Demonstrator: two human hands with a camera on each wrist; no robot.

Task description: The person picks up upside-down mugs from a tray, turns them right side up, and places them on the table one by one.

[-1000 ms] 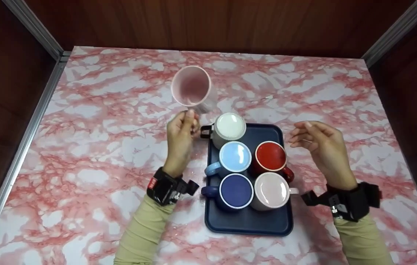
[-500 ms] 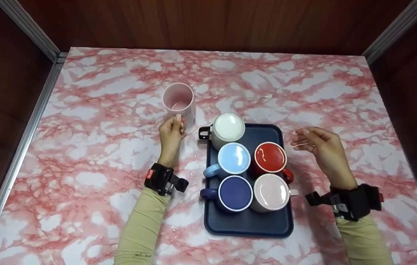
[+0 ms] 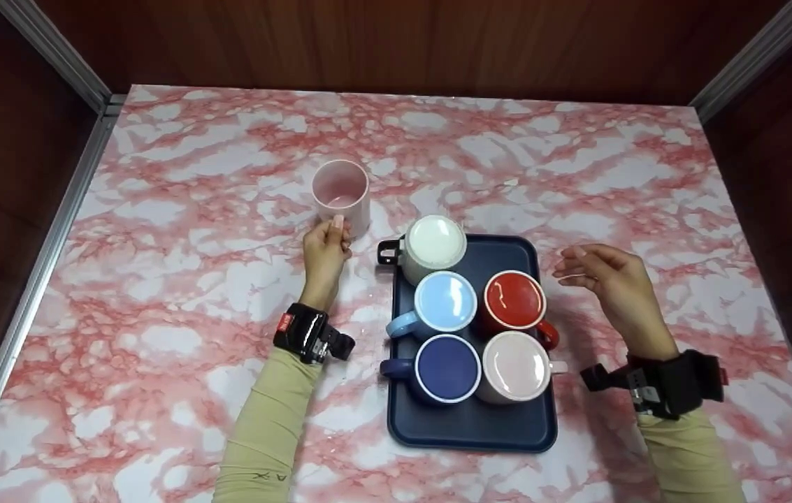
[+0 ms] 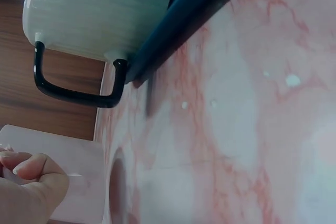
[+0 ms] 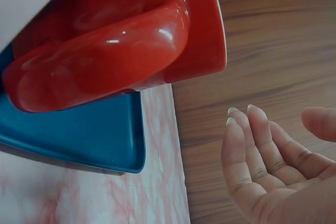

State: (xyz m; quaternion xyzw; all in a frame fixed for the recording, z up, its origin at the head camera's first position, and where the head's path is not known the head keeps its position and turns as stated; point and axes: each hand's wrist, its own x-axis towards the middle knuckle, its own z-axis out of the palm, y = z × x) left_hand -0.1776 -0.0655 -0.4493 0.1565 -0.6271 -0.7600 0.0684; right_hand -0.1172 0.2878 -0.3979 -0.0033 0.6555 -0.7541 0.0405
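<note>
My left hand (image 3: 326, 260) pinches the handle of a pale pink mug (image 3: 359, 218), left of the tray's far end. The mug is upright, mouth up; in the left wrist view a shadow lies beside its base, and I cannot tell whether it touches the table. Beyond the tray's right edge, my right hand (image 3: 616, 283) hovers with loosely bent fingers, holding nothing; the red mug (image 3: 514, 300) is nearest to it. Upside down on the dark blue tray (image 3: 472, 429) stand a white mug (image 3: 435, 242) with a black handle, a light blue mug (image 3: 445, 302), a dark blue mug (image 3: 447, 369) and a second pink mug (image 3: 516, 367).
The table (image 3: 179, 293) has a red and white marbled top. Brown wood-grain panels (image 3: 402, 45) stand behind it and at both sides, with metal rails (image 3: 60, 56) at the corners. Mug handles stick out past the tray's left and right edges.
My left hand has brought the pink mug down and to the left, away from the tray; over the last half second it hardly moves. My right hand has shifted slightly. The tray's mugs stay put.
</note>
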